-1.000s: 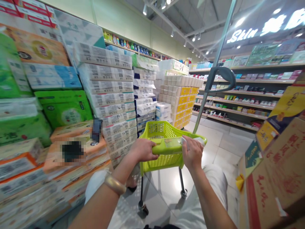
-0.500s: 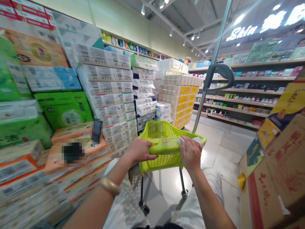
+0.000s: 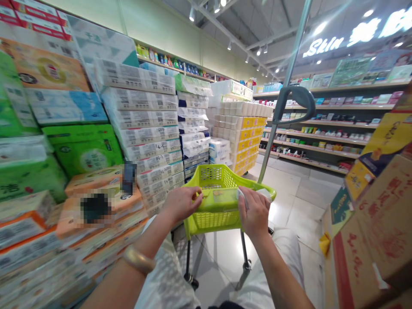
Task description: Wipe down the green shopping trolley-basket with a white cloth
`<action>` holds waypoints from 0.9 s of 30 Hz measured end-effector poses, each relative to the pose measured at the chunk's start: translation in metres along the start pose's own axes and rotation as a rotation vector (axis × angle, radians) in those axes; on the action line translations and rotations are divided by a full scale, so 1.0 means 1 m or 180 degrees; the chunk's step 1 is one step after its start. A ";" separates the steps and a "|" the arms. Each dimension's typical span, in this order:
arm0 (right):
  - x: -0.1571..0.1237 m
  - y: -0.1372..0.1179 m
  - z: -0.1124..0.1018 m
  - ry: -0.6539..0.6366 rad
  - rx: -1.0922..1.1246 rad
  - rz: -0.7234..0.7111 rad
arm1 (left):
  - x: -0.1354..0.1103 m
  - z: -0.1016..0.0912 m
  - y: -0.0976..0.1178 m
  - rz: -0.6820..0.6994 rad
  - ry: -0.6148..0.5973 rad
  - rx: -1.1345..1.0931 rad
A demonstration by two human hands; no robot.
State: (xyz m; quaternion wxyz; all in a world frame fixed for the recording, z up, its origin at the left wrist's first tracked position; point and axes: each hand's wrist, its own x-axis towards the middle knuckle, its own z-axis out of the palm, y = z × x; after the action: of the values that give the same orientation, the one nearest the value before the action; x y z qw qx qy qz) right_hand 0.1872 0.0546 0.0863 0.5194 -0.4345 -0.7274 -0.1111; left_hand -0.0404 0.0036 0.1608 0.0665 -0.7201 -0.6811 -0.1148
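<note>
Basket point(image 3: 219, 219), 1, left hand point(image 3: 180, 202), right hand point(image 3: 255, 214) gripping

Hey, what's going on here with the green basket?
A person in a shop aisle has both hands on the near rim of a lime-green wheeled basket. The left hand curls over the rim, and the right hand presses a white cloth against it. The basket stands on the tiled floor, with stacked tissue packs to the left and cardboard boxes to the right. Its grey pull handle sticks up at the far side.
</note>
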 end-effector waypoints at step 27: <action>0.012 0.021 -0.018 -0.0444 -0.0591 -0.0068 | 0.016 0.008 0.065 0.0254 0.0351 0.0114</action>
State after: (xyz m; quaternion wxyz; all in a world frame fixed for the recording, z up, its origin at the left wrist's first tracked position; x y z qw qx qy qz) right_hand 0.2143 0.0624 0.0985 0.4239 -0.4796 -0.7529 -0.1531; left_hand 0.0259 0.0174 0.1609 0.1213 -0.7380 -0.6491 -0.1394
